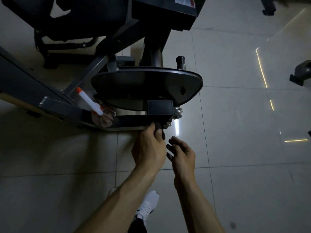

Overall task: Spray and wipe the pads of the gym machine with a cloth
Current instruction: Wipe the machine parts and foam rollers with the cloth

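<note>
My left hand grips a dark cloth just below the black square end cap of the gym machine's low bar. My right hand hovers just right of it, fingers loosely spread and holding nothing. A clear spray bottle with a white and orange nozzle lies on the grey frame bar to the left. The large dark round pad of the machine sits above the end cap. Another dark padded seat is at the upper left.
The grey steel frame runs diagonally across the left. A black weight-stack housing stands at the top centre, a black knob beside the round pad. Pale floor tiles spread to the right and below. My white shoe is near the bottom.
</note>
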{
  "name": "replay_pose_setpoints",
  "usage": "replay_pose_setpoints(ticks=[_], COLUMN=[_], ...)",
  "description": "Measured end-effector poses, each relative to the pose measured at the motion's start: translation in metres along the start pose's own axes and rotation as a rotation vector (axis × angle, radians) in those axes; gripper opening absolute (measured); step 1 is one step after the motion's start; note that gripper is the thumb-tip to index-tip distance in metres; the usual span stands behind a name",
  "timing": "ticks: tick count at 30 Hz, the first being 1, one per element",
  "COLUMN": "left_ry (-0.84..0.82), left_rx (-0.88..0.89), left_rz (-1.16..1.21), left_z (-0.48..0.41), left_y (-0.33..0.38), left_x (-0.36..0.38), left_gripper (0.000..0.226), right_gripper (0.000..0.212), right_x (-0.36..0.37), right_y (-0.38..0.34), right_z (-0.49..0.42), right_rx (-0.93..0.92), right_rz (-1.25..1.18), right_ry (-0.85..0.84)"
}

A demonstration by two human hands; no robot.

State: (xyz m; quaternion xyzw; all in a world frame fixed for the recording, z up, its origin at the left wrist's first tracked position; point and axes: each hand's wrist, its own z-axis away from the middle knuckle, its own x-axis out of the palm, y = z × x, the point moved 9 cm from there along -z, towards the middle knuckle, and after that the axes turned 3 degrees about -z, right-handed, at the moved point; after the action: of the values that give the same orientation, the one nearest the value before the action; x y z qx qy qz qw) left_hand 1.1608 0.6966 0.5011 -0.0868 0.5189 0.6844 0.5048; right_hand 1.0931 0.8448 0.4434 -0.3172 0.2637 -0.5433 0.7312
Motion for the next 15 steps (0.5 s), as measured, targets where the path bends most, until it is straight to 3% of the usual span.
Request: replay_pose_setpoints(ticks=[6,10,15], left_ry=[0.023,-0.011,-0.117], left_rx=[-0.008,0.201,0.367], left_rz=[0.003,-0.194,-0.113], left_z=[-0.001,0.022,0.036], left_y=[0.007,0.028,0.037], left_x=[0.002,0.01,0.02], left_gripper=[0.02,0.028,0.041], right_gripper=[0.029,0.028,0.042], right_x=[-0.004,0.009,0.032], right_y=[-0.011,-0.026,-0.021], right_z=[0.01,0.019,0.032], right_rx=[-0.021,-0.013,0.221], right_rz=[-0.003,-0.07,-0.632], right_ry=[-0.019,-0.139,-0.324])
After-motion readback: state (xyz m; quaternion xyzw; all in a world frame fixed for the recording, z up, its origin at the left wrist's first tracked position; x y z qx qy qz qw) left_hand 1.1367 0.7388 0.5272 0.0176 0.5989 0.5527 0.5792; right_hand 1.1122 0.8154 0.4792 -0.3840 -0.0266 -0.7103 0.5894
